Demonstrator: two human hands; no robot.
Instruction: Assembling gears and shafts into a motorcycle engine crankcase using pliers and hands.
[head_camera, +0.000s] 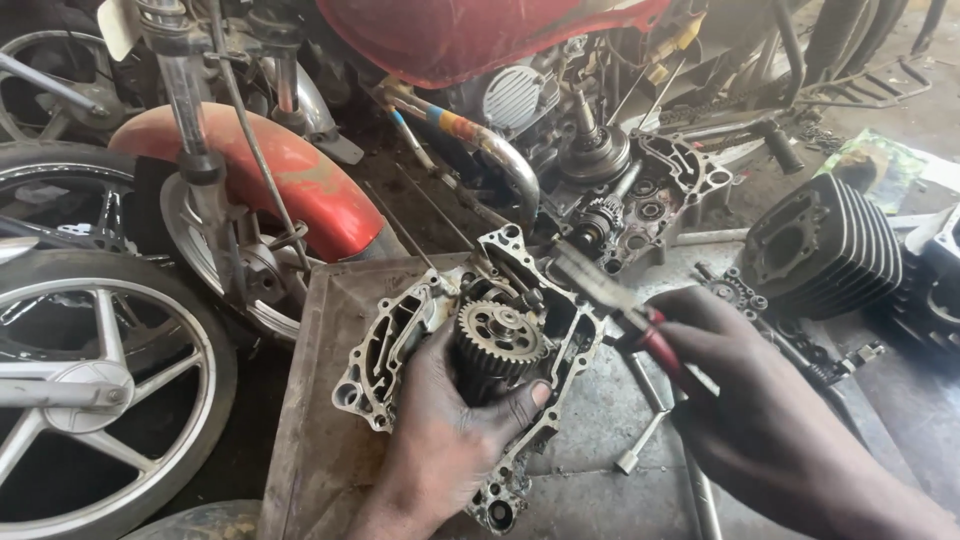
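Observation:
My left hand grips a toothed gear cluster seated in a grey engine crankcase half that lies on a flat metal tray. My right hand holds red-handled pliers; their jaws point left to the upper right edge of the crankcase half, close to the gear. Both hands are black with grease.
Behind stands a red motorcycle with its front mudguard, wheels at left and an open engine with gears. A finned black cylinder lies at right. A socket wrench rests on the floor between my hands.

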